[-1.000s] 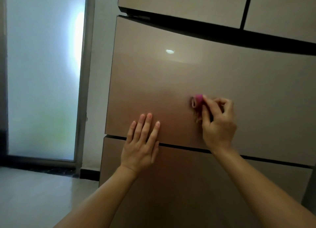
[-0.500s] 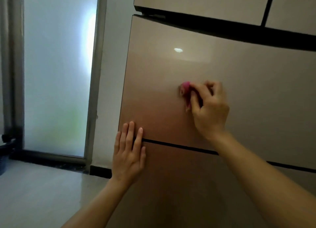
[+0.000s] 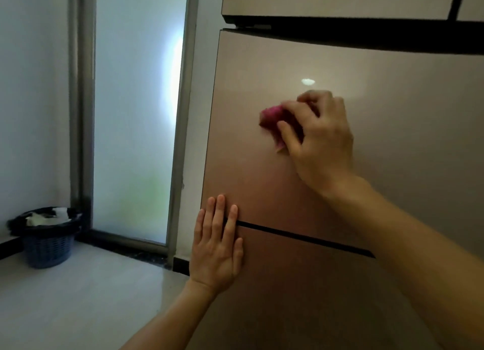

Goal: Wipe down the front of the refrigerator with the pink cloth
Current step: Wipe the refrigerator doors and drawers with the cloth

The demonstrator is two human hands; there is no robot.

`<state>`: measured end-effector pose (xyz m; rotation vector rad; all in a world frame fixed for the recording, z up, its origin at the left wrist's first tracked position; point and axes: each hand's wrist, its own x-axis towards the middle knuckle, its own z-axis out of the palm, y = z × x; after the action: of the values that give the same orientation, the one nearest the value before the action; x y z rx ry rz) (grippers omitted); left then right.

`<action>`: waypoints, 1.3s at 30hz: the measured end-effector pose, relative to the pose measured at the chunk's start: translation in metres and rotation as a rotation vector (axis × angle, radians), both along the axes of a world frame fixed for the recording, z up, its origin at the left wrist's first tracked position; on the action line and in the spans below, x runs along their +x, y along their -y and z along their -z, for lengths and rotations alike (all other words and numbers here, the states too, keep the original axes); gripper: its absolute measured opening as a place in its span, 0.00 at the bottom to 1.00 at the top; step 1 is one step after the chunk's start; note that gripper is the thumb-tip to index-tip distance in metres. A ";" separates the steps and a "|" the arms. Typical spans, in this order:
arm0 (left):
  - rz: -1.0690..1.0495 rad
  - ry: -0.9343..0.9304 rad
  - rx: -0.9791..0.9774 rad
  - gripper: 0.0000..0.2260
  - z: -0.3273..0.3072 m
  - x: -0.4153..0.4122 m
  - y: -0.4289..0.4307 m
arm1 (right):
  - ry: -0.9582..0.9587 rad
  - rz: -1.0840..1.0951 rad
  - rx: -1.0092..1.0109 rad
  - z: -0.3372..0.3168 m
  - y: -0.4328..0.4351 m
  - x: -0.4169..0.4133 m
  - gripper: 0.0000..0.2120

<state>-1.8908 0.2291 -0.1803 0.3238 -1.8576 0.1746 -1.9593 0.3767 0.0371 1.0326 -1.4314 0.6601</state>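
Fingers (image 3: 290,133) of the right hand (image 3: 320,142) curl round a bunched pink cloth (image 3: 271,115), pressing it against the upper-left part of the middle panel of the refrigerator (image 3: 392,140); only a crumpled edge of the cloth shows past the fingertips, and this region is somewhat blurred. Left hand (image 3: 217,244), fingers straight, spread flat and holding nothing, lies against the refrigerator front near its left edge, spanning the dark seam (image 3: 301,237) between the middle and lower panels. Cloth judged soft, light and readily compressed, so it conforms to the flat front when wadded; a hold round the bunched middle, as shown, keeps loose ends from trailing, though a flatter fold under the palm would probably cover more surface per stroke. Panel surface glossy, with a small bright reflection (image 3: 308,81) just above the right hand; such a finish is likely smooth and slippery under the cloth, so steady pressure matters more than grip strength. Beside the refrigerator: a frosted glass door (image 3: 136,113) and, on the floor (image 3: 91,297) at far left, a dark basket (image 3: 48,238)
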 end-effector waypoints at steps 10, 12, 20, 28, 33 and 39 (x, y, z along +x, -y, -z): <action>0.016 0.232 -0.013 0.26 0.041 0.047 0.022 | -0.048 -0.110 0.514 0.136 0.000 0.006 0.12; 0.049 0.239 -0.038 0.26 0.036 0.051 0.027 | 0.141 -0.247 0.667 0.108 0.000 0.020 0.10; 0.339 0.172 0.150 0.23 0.057 0.058 0.030 | 0.054 -0.012 -0.043 -0.009 0.068 0.045 0.17; 0.587 0.151 0.481 0.28 0.077 0.062 0.048 | 0.247 -0.039 0.829 0.125 0.051 0.080 0.11; 0.590 0.016 0.479 0.26 0.085 0.051 0.041 | 0.190 -0.033 0.396 0.076 0.041 0.063 0.12; 0.629 -0.133 0.526 0.21 0.102 0.042 0.031 | 0.027 0.116 0.254 0.162 0.069 0.059 0.13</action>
<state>-1.8486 0.1977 -0.2823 0.0892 -1.7628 -0.7556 -1.9004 0.3080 -0.1244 1.1296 -1.6149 0.4166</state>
